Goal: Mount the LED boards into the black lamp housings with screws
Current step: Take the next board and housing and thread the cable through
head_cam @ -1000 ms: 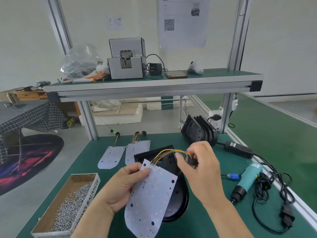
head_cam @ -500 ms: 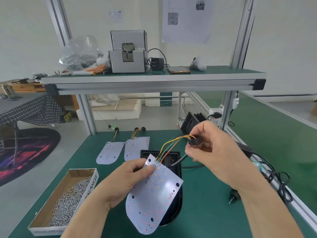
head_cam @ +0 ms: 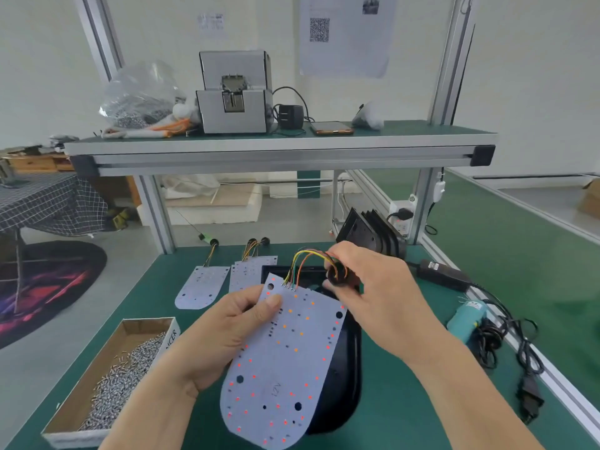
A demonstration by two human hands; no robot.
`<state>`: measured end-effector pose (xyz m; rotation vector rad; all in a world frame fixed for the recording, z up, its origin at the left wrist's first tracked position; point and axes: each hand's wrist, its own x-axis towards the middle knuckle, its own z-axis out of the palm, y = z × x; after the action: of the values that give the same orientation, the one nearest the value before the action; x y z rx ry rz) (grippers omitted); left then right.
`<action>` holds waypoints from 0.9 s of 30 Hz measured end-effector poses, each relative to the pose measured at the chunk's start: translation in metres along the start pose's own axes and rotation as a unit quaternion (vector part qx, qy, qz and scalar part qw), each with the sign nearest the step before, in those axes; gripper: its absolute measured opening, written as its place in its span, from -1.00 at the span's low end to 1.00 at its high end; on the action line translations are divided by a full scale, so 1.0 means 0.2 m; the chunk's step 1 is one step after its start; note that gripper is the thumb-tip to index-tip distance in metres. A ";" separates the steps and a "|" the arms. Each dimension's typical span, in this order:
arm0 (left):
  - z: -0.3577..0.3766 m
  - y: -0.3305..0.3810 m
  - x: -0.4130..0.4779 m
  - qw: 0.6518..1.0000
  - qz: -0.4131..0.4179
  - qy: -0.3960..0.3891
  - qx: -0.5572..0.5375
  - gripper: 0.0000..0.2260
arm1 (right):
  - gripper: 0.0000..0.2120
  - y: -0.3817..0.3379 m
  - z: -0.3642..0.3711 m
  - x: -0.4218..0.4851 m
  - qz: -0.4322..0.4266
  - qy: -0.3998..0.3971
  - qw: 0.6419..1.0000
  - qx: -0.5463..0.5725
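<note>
My left hand (head_cam: 224,336) grips a white LED board (head_cam: 285,362) by its left edge, thumb on top, tilted above a black lamp housing (head_cam: 352,362) that lies on the green bench. Coloured wires (head_cam: 305,259) arch from the board's top edge to a black round grommet (head_cam: 336,274), which my right hand (head_cam: 373,287) pinches over the housing's far end. Two more LED boards (head_cam: 203,287) (head_cam: 248,272) lie flat behind. A stack of black housings (head_cam: 370,233) leans at the back right.
A cardboard box of screws (head_cam: 110,381) sits at the front left. A teal electric screwdriver (head_cam: 466,321), its black cable (head_cam: 506,339) and power adapter (head_cam: 443,274) lie to the right. A shelf (head_cam: 279,146) with a screw feeder (head_cam: 235,92) spans overhead.
My right hand brought the grommet and wires down and closer to the housing's far end. The board in my left hand stayed tilted over the housing. The view moved nearer.
</note>
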<state>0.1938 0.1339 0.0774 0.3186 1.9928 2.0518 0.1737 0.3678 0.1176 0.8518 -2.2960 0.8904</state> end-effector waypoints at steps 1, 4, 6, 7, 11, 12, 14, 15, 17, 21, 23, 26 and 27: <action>0.00 0.01 0.00 1.000 0.001 0.001 -0.005 -0.49 | -0.81 0.01 0.00 0.00 0.031 -0.017 0.998 0.043; 0.00 0.01 -0.01 1.000 0.000 0.010 0.003 -0.50 | -0.62 0.04 -0.05 -0.03 0.077 -0.119 0.976 0.168; 0.00 -0.01 -0.02 1.000 0.000 0.017 0.007 -0.50 | -0.56 0.06 -0.10 -0.06 0.086 -0.180 0.963 0.181; 0.00 -0.01 -0.03 1.000 -0.001 0.019 0.008 -0.50 | -0.58 0.07 -0.12 -0.07 0.075 -0.182 0.970 0.143; 0.01 -0.01 -0.04 1.000 -0.001 0.022 0.004 -0.54 | -0.95 0.05 -0.12 -0.07 0.034 -0.082 0.996 -0.017; 0.01 -0.01 -0.04 1.000 0.002 0.020 0.007 -0.55 | -0.89 0.04 -0.10 -0.07 0.036 -0.063 0.997 -0.019; 0.02 -0.01 -0.04 1.000 0.002 0.017 0.002 -0.61 | -0.88 0.03 -0.05 -0.08 0.038 -0.055 0.996 0.055; 0.03 -0.01 -0.04 1.000 0.000 0.015 -0.001 -0.63 | -0.84 0.03 -0.03 -0.09 0.033 -0.063 0.993 0.095; 0.03 -0.01 -0.05 1.000 0.004 0.009 0.005 -0.64 | -0.77 0.06 -0.01 -0.10 0.028 -0.092 0.987 0.129; 0.04 -0.01 -0.06 1.000 0.010 -0.014 0.026 -0.67 | -0.94 0.13 0.06 -0.12 -0.038 -0.111 0.991 0.067; 0.06 0.00 -0.07 0.998 0.020 -0.023 0.061 -0.66 | -0.82 0.14 0.09 -0.11 -0.081 -0.045 0.996 -0.012; 0.07 0.00 -0.06 0.995 0.034 -0.034 0.087 -0.57 | -0.81 0.15 0.10 -0.11 -0.112 0.010 0.991 -0.076; 0.07 0.00 -0.07 0.995 0.036 -0.035 0.084 -0.56 | -0.85 0.15 0.10 -0.12 -0.100 -0.001 0.993 -0.054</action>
<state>0.2116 0.1433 0.0786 0.4968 2.1447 1.8879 0.1632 0.3799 0.0772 1.0133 -2.1914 0.6714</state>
